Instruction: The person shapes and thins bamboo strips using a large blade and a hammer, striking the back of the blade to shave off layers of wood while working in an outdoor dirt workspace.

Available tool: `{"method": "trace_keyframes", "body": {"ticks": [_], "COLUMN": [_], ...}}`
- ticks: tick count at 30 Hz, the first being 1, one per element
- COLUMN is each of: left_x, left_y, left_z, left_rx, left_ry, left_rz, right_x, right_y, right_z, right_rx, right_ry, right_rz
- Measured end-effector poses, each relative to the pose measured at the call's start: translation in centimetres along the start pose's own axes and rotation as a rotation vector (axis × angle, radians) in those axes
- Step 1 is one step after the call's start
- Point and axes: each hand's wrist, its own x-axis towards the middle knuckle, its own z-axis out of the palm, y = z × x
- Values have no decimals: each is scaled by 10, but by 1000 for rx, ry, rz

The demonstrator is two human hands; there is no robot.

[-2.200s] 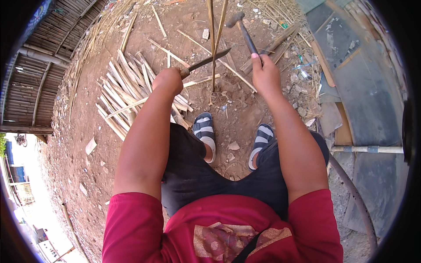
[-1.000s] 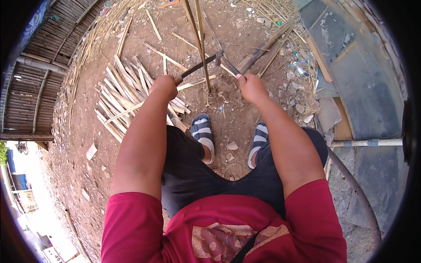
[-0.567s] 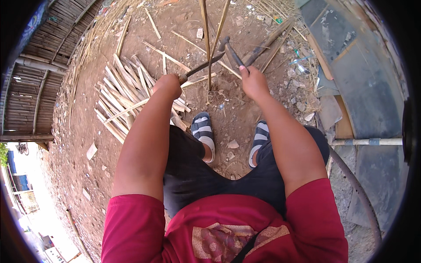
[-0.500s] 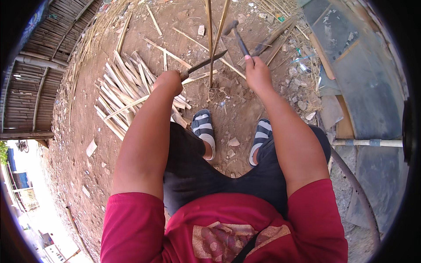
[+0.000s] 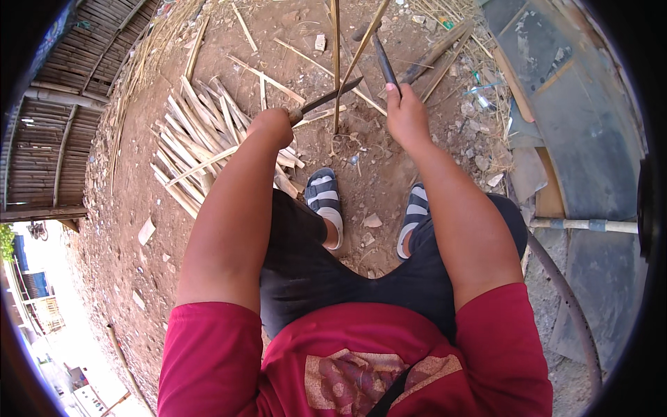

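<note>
My left hand (image 5: pixel 272 128) is closed round the wooden handle of a long knife (image 5: pixel 328 99), its dark blade pointing to the right and a little away from me. The blade crosses a standing bamboo pole (image 5: pixel 337 48) that is split into two strips parting upward. One strip stands nearly upright; the other strip (image 5: pixel 366 43) leans right. In my right hand (image 5: pixel 408 119), closed, is a hammer (image 5: pixel 384 61) held by its dark handle. Its head is partly hidden behind the leaning strip.
A pile of split bamboo pieces (image 5: pixel 201 135) lies on the dirt at left, near my left sandal (image 5: pixel 324 201). Loose strips and stones are scattered ahead. Grey sheets (image 5: pixel 583 139) line the right side, and a bamboo wall (image 5: pixel 45 149) stands at far left.
The right strip leans further right and the gap above the blade is wider. The hammer has shifted slightly left, so its head now overlaps the strip. The knife has moved only slightly.
</note>
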Motion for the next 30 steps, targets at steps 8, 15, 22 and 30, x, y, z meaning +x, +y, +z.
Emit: {"method": "trace_keyframes", "body": {"ticks": [8, 15, 22, 30], "left_x": [-2, 8, 24, 35], "left_y": [0, -6, -9, -12], "left_z": [0, -5, -12, -1], "left_rx": [40, -5, 27, 33], "left_ry": [-53, -54, -73, -93], "left_rz": [29, -24, -37, -76], "right_x": [7, 20, 13, 13], "right_y": [26, -5, 32, 23], "right_z": [11, 8, 54, 58], "right_rx": [-63, 42, -33, -80], "right_ry": [-174, 20, -21, -41], "right_rz": [92, 53, 92, 2]}}
